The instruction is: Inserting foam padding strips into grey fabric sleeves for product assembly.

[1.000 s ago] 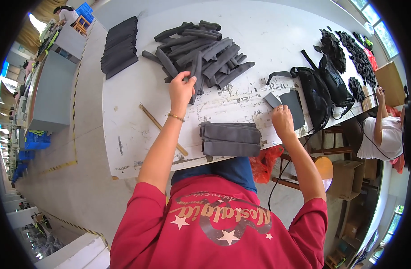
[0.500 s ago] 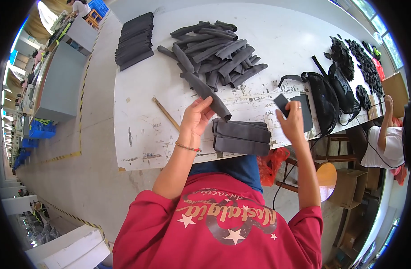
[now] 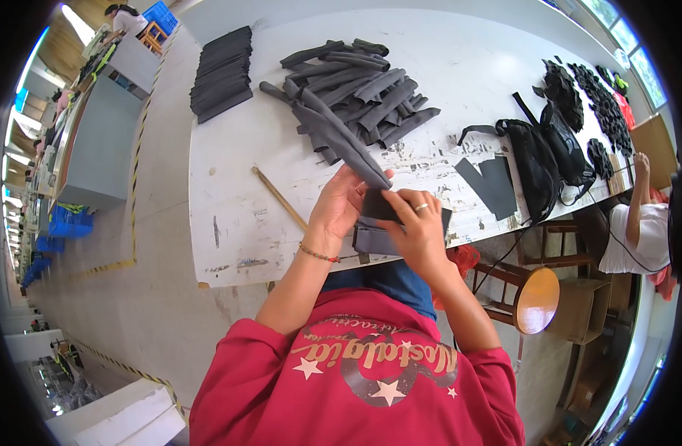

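Note:
My left hand [image 3: 337,210] is closed around the near end of a long dark grey fabric tube [image 3: 342,140], which slants away toward the far left. In my right hand [image 3: 421,229] a flat black strip [image 3: 378,207] is pinched, its edge at the tube's near end. Whether the strip sits inside the tube or only against it is hidden by my fingers. Just below both hands lies a stack of flat dark grey pieces [image 3: 374,242], partly covered. A loose heap of similar fabric tubes [image 3: 378,93] spreads beyond my hands.
Flat black strips [image 3: 493,187] lie at right beside black bags [image 3: 535,160]. A neat dark stack [image 3: 222,70] stands far left, a wooden stick [image 3: 278,197] nearer. Black parts [image 3: 567,93] cover the far right. Another person [image 3: 638,238] sits at right; a stool [image 3: 535,297] stands below the table.
My right hand has brought a black strip leftward from the strips at right to the tube's end. My left hand has shifted slightly nearer, and the tube now looks opened toward the right hand.

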Demonstrator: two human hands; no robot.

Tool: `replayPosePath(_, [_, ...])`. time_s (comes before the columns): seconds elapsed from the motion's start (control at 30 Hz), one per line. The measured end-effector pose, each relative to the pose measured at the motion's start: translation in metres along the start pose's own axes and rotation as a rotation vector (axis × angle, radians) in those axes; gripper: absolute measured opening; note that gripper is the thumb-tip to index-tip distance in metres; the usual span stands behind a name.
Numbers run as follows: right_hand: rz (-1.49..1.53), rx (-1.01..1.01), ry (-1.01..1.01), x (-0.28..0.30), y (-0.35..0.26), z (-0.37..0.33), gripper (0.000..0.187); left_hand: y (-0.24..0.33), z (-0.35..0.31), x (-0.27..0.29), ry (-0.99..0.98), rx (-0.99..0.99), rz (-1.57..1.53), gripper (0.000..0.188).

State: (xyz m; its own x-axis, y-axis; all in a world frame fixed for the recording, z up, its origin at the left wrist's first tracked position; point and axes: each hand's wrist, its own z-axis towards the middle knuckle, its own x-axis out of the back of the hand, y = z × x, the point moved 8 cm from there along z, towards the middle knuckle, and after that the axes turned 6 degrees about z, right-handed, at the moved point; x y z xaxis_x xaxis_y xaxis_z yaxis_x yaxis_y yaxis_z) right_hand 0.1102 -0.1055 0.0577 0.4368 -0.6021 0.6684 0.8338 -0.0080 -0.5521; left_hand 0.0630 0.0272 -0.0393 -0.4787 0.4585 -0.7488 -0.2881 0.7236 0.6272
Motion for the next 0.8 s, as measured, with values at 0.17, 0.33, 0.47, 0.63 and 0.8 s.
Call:
replayPosePath(0.17, [0.041,-0.076,-0.038,0.005,0.017,-0.003,0.049,0.018,-0.008,-0.009,-0.075,0.002,-0.100,0.049])
replayPosePath(0.33, [0.037,-0.126,-0.089,0.001,0.024,-0.002,0.049,0.029,-0.012,-0.004,0.040,-0.124,0.139,0.041])
replayPosePath(0.47, [0.197,-0.317,-0.230,-0.005,0.032,-0.010,0.047,0.029,-0.009,0.030,0.189,-0.149,0.204,0.041])
replayPosePath(0.63, [0.269,-0.372,-0.255,-0.003,0.034,-0.009,0.049,0.002,0.012,0.073,0.051,0.002,-0.208,0.047])
replayPosePath(0.8, [0.273,-0.435,-0.259,-0.003,0.041,-0.014,0.050,0.003,0.014,0.065,0.034,-0.014,-0.246,0.059])
